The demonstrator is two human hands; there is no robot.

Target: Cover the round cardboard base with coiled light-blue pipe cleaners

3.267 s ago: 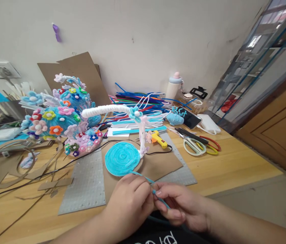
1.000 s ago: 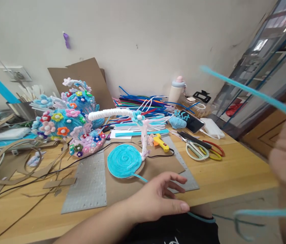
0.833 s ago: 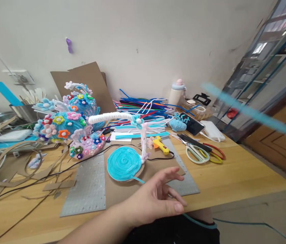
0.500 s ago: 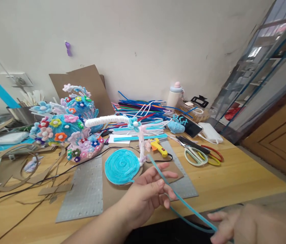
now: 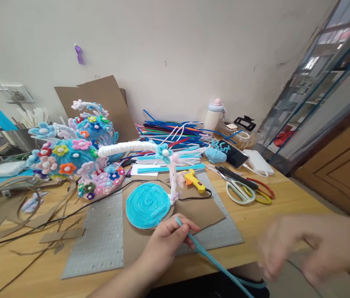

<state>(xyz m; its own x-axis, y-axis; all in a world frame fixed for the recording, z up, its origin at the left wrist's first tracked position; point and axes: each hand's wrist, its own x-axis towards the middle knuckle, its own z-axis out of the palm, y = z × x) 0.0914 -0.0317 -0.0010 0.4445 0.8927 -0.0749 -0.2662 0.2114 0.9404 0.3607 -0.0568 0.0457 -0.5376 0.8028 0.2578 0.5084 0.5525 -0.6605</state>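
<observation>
My left hand (image 5: 171, 238) pinches a light blue pipe cleaner (image 5: 213, 260) between thumb and fingers. A short end pokes up past the fingers, and the rest runs down and right, where a second light blue length curves beside it. My right hand (image 5: 311, 248), smeared by motion, hovers apart from the strand at the right, thumb and fingers spread. Just beyond my left hand lies a turquoise spiral disc (image 5: 148, 205) on cardboard. From its right edge rises a pale pink stem (image 5: 173, 182), which joins a white wrapped arch (image 5: 128, 147) at a blue flower (image 5: 163, 153).
A yellow glue gun (image 5: 196, 182) lies behind the cardboard (image 5: 201, 213) on a grey cutting mat (image 5: 100, 244). Scissors (image 5: 240, 192) rest to the right. Bundled pipe cleaners (image 5: 168, 134) lie along the wall. Flower-covered pieces (image 5: 66, 159) and cardboard scraps (image 5: 61, 235) occupy the left.
My right hand has come away from the blue strand and moved up and right. My left fingers have closed around the strand near its end. The view has shifted slightly.
</observation>
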